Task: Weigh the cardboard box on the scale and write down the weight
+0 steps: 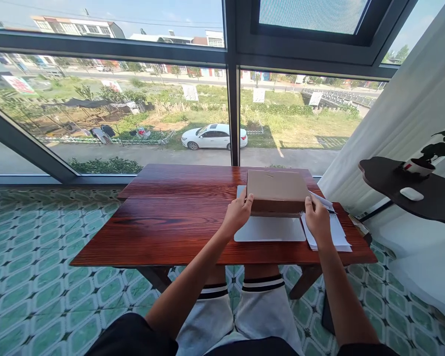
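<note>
Between my two hands is a brown cardboard box (277, 188), above a flat silver panel that looks like a closed laptop (269, 230). My left hand (238, 213) grips the box's left end, thumb on its front corner. At the opposite end, my right hand (317, 217) is closed on the right corner. White papers (335, 232) lie to the right of the silver panel, partly behind my right hand, with a dark pen-like thing (331, 211) on them. Whether the box rests on the panel or is held just above it, I cannot tell.
The reddish wooden table (163, 227) stands before a large window. On the right, a dark wall shelf (389, 185) bears a white computer mouse (411, 194) and a potted plant (419, 167). A white curtain (374, 118) hangs beside it. Green patterned tiles (40, 257) cover the floor.
</note>
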The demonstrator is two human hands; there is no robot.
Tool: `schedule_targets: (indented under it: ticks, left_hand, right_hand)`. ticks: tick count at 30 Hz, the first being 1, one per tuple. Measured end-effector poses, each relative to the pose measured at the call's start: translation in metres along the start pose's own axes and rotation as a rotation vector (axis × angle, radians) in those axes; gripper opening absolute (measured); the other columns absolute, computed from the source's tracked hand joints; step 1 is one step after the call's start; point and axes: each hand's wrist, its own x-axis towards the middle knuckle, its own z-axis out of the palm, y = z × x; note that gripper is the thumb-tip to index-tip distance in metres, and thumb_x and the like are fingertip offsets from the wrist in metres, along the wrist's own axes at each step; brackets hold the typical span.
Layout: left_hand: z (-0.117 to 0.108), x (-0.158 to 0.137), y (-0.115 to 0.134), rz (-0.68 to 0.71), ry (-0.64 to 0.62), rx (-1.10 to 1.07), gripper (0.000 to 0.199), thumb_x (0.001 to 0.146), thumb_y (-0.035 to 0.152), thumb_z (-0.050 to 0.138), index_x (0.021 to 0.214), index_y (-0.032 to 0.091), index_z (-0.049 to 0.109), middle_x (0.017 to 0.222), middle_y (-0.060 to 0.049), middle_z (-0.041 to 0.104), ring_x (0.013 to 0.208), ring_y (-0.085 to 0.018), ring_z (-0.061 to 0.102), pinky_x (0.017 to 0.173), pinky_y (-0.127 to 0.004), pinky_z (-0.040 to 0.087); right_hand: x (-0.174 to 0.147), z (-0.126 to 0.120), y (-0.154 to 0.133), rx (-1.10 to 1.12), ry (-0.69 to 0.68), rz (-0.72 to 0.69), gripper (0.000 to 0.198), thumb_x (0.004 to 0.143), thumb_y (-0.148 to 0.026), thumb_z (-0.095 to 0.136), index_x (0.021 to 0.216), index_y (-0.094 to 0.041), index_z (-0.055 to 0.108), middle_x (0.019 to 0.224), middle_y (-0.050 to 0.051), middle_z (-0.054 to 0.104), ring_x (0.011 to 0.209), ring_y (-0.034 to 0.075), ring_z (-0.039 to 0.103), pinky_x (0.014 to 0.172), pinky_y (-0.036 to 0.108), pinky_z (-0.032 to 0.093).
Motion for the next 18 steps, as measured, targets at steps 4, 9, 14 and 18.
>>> schedule_targets:
  ticks: [4,9,14,18]
  left_hand:
    - [-0.022,-0.004,-0.003,-0.006,0.041,-0.009,0.065,0.099,0.051,0.025,0.156,0.024,0.038,0.151,-0.01,0.056,0.135,-0.034,0.056,0.11,-0.047,0.043]
    - [-0.053,-0.013,-0.014,-0.042,0.138,0.015,0.065,0.098,0.051,0.023,0.155,0.026,0.041,0.143,-0.01,0.063,0.121,-0.035,0.064,0.102,-0.047,0.046]
    - [-0.083,-0.025,-0.035,-0.1,0.263,0.035,0.063,0.097,0.047,0.026,0.152,0.025,0.046,0.145,-0.009,0.062,0.124,-0.034,0.062,0.105,-0.046,0.044]
    - [-0.106,-0.035,-0.057,-0.16,0.348,0.033,0.061,0.096,0.047,0.03,0.15,0.025,0.051,0.137,-0.01,0.067,0.121,-0.034,0.063,0.106,-0.046,0.043]
  right_hand:
    - [-0.005,0.005,-0.015,0.028,0.038,-0.072,0.074,0.092,-0.062,0.032,0.13,-0.01,0.069,0.122,0.018,0.069,0.112,0.037,0.063,0.095,0.048,0.046]
    - [-0.016,0.024,-0.039,0.104,-0.015,-0.152,0.069,0.097,-0.06,0.036,0.134,-0.011,0.067,0.126,0.016,0.068,0.113,0.034,0.064,0.096,0.044,0.048]
    - [-0.028,0.049,-0.067,0.178,-0.089,-0.221,0.063,0.099,-0.058,0.04,0.134,-0.013,0.067,0.127,0.013,0.068,0.115,0.031,0.065,0.101,0.042,0.049]
    - [-0.04,0.069,-0.091,0.243,-0.176,-0.268,0.059,0.1,-0.056,0.042,0.135,-0.017,0.067,0.13,0.009,0.067,0.115,0.029,0.066,0.098,0.039,0.052]
